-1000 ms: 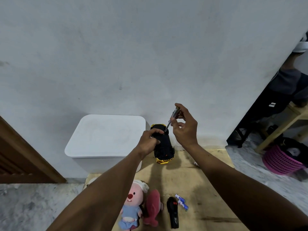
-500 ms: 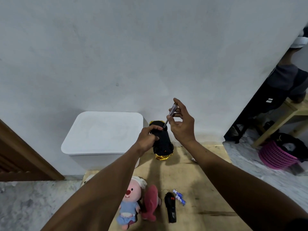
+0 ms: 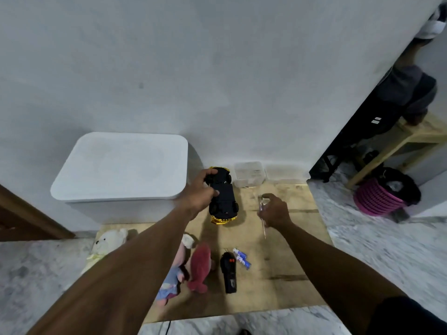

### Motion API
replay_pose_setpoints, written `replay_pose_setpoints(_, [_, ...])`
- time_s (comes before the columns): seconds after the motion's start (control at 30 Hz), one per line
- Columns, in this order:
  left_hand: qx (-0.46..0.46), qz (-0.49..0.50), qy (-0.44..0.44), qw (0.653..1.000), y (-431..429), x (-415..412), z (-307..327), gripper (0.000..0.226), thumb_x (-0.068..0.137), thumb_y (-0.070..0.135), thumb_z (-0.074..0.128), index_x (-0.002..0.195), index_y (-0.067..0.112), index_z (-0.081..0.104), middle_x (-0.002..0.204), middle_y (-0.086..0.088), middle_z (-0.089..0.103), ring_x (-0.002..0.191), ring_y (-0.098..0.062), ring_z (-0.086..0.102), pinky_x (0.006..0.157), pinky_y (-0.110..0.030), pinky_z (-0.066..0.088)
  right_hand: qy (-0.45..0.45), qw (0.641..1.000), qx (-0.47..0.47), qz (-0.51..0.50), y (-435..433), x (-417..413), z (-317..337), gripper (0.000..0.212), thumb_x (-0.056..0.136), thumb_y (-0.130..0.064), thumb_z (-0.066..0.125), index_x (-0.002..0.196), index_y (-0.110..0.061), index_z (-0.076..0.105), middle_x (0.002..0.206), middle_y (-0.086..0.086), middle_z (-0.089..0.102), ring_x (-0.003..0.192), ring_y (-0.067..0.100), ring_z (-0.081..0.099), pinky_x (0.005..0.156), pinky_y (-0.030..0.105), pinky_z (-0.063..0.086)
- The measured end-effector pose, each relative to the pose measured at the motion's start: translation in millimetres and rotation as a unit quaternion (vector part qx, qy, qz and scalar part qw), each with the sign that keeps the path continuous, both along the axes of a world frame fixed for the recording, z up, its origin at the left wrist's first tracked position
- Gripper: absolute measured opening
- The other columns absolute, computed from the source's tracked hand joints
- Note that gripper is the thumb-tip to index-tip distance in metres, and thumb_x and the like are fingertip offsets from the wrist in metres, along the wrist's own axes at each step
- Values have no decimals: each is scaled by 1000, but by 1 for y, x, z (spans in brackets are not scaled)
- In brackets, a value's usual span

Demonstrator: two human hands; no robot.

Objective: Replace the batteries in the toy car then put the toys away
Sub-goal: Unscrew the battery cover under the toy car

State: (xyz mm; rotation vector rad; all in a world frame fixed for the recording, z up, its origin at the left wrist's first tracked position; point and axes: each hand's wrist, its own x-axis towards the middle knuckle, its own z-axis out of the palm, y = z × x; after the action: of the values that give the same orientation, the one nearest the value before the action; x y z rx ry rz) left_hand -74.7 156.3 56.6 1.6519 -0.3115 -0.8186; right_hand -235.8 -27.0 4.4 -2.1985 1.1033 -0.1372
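Landmark: white lidded box (image 3: 121, 165), standing against the wall.

Toy car (image 3: 223, 197): just right of the box, belly-up, black chassis showing with the gold body underneath. Whether it rests on the wooden board (image 3: 290, 262) or hangs just above it, I cannot tell.

Left hand (image 3: 202, 192): fingers curled over the car's box-side flank, gripping it.

Right hand (image 3: 275, 210): further right of the box, apart from the car, fingers closed round the handle of a screwdriver (image 3: 263, 223), shaft pointing down.

Handling, my judgement: hard plastic shell, light, stiff, glossy, so likely to slip. Best held across the chassis flanks, clear of the wheels. The battery cover and its screw are probably small and easy to lose.

In front of the box, toward the camera: batteries (image 3: 241, 257) just beside a black remote control (image 3: 228, 272), a red plush (image 3: 199, 269) and a pink-faced plush (image 3: 174, 274). A white plush (image 3: 108, 240) lies at the board's box-side edge.

Surface: scuffed, stained board lying on a marbled floor (image 3: 375, 250). A small clear container (image 3: 249, 174) sits at the wall, right of the box. Far right of the box: a pink basket (image 3: 377, 199) and a wooden bench (image 3: 411, 139).
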Motion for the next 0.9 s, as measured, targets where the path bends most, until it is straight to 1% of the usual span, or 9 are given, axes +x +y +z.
replay_pose_setpoints(0.1, [6,7,-5,1000,-4,-5,-13,62,78,-10,58,119,36,60,123,-4,55,107,-28,60,85,-48,59,55,997,51,-8,6,-8,-29,52,74,1,73,124,-8,64,113,15,70,98,32,69,83,39,57])
replay_pose_setpoints(0.2, [-3,-5,12,1000,-6,-10,-23,62,80,-16,54,117,33,58,125,-4,52,102,-20,58,71,-34,58,81,994,67,-25,8,-11,-50,52,77,-1,73,127,-11,62,118,15,68,106,29,66,85,32,53])
replay_pose_setpoints(0.37, [4,-6,31,999,-5,-16,-39,62,80,-20,53,121,26,58,130,-8,51,118,-29,53,92,-48,55,114,993,34,4,7,-13,-69,53,79,-10,73,131,-14,59,122,16,66,114,29,61,93,29,45])
replay_pose_setpoints(0.47, [3,-1,35,999,-4,-17,-39,61,80,-20,53,118,27,59,130,-8,52,115,-27,54,83,-41,56,123,992,39,1,7,-14,-67,58,78,-13,77,132,-15,57,121,15,65,112,30,62,92,32,48])
replay_pose_setpoints(0.53, [1,-2,45,999,-4,-17,-34,61,81,-20,53,117,29,59,131,-7,52,111,-26,55,73,-35,55,91,996,20,4,8,-10,-55,56,79,-16,78,131,-15,58,120,13,65,109,28,63,92,34,51])
replay_pose_setpoints(0.63, [-1,-6,57,998,-3,-18,-23,60,82,-18,53,119,28,59,131,-7,51,110,-27,56,67,-33,55,-95,995,19,20,14,5,-24,33,84,-11,75,116,-15,67,99,9,68,90,24,65,83,39,56])
replay_pose_setpoints(0.7, [-5,-9,53,999,-3,-20,-14,61,81,-18,53,120,29,59,131,-5,51,109,-26,56,68,-33,55,-181,981,26,71,21,19,2,28,86,-8,72,110,-24,68,95,-3,65,84,14,63,78,32,54])
replay_pose_setpoints(0.8, [-15,-11,49,999,-3,-22,-2,61,79,-18,52,118,30,59,131,-3,53,108,-24,57,68,-32,55,-193,966,30,167,28,36,31,32,89,-17,70,114,-36,66,109,-11,59,96,6,60,81,20,49])
replay_pose_setpoints(0.9, [-25,-7,54,998,-2,-20,6,58,81,-14,50,121,27,58,128,-5,56,107,-26,59,74,-37,58,-146,965,26,215,29,43,41,31,91,-18,67,118,-32,68,113,-11,52,103,7,55,83,5,40])
